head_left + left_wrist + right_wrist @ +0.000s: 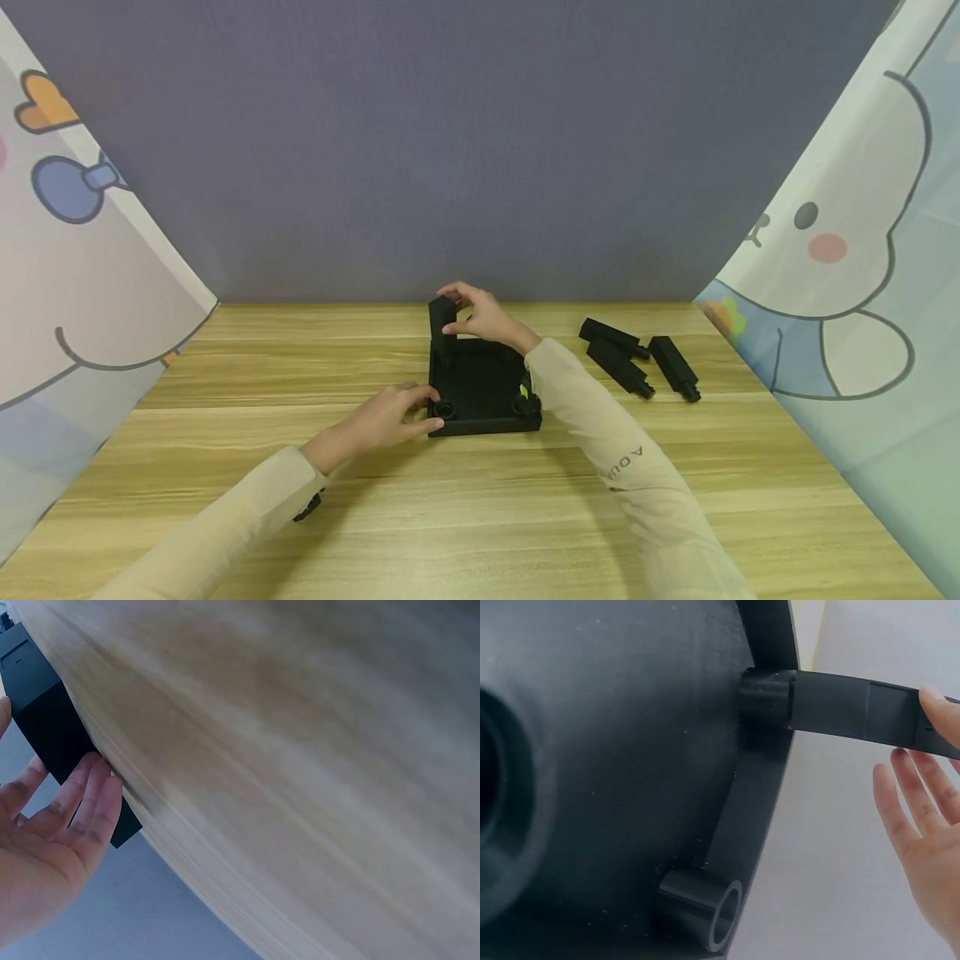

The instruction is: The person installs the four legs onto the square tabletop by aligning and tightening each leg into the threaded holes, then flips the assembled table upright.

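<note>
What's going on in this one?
A person's right hand holds a black post upright at the far-left corner of a black square tray, its lower end at a round socket. How deep it sits is hard to tell. The left hand holds the tray's near-left corner. Three similar black posts lie loose on the wooden table, to the right.
</note>
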Demonstrator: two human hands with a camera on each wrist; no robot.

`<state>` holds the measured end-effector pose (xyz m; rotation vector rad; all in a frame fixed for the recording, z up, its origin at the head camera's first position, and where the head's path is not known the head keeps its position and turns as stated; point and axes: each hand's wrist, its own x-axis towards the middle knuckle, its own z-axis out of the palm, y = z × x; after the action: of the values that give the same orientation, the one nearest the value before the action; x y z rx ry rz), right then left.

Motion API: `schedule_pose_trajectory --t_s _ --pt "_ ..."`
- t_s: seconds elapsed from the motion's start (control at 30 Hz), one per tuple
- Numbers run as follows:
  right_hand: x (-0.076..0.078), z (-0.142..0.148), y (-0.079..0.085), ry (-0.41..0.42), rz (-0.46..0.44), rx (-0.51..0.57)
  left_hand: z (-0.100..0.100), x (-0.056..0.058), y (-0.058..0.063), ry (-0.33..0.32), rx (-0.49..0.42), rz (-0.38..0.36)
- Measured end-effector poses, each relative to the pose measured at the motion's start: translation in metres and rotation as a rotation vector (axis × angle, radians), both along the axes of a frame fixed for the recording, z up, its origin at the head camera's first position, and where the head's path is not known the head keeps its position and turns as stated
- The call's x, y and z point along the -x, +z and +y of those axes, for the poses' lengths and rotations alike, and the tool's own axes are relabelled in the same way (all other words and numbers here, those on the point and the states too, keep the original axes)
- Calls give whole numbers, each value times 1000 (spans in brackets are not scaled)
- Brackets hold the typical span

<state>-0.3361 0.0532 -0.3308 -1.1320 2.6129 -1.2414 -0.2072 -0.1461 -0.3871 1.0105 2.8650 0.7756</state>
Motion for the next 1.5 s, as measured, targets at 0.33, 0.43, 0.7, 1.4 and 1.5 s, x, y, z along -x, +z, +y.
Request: schedule_pose_trajectory --t_s 0.33,0.43,0.7,1.4,1.5 --pt "4 0 8 60 -18 -14 0 0 0 2 -2 3" --pt "3 0 9 48 -19 -30 0 0 0 -3 -4 16" --pt "1 -1 3 -5 -5 17 0 0 0 4 5 -7" --pt "-2 -1 2 31 -3 -4 0 0 0 7 15 -5" --pt "-2 -1 5 51 -15 -34 0 0 0 11 18 -4"
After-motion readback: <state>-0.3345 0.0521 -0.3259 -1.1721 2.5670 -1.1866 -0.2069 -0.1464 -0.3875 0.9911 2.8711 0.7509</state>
